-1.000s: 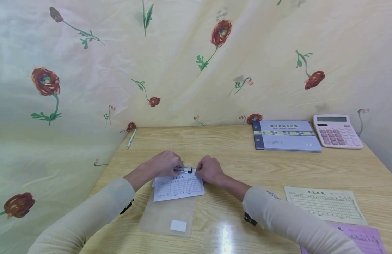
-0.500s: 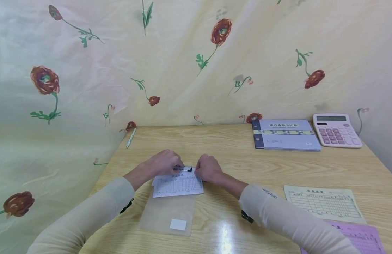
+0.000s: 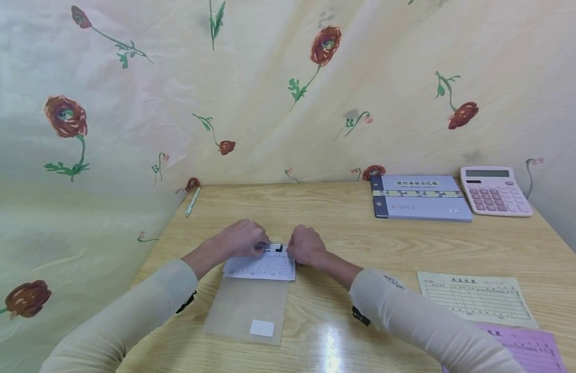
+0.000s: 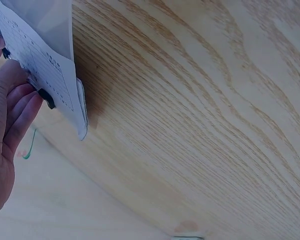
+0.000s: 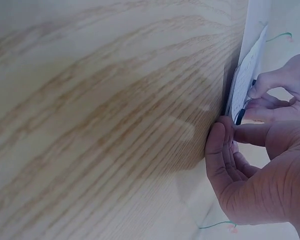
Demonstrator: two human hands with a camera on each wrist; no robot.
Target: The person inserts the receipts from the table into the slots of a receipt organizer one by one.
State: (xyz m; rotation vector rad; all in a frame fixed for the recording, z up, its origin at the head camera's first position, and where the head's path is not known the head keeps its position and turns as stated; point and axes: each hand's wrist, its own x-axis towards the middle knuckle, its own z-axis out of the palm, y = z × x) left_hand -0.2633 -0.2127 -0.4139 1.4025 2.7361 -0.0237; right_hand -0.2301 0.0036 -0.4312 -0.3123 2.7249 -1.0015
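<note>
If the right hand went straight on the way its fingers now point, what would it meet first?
Past the printed sheets it pinches, the right hand would probably meet the clip, close beside it in the head view and held by the left hand. Depth is hard to judge.

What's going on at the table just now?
A person's left hand pinches a black clip at the top edge of some white printed forms, while the right hand pinches their top right corner. The forms overlap a translucent sheet. Whether the clip is fastened isn't clear. A green form and a purple form lie to the right.
</note>
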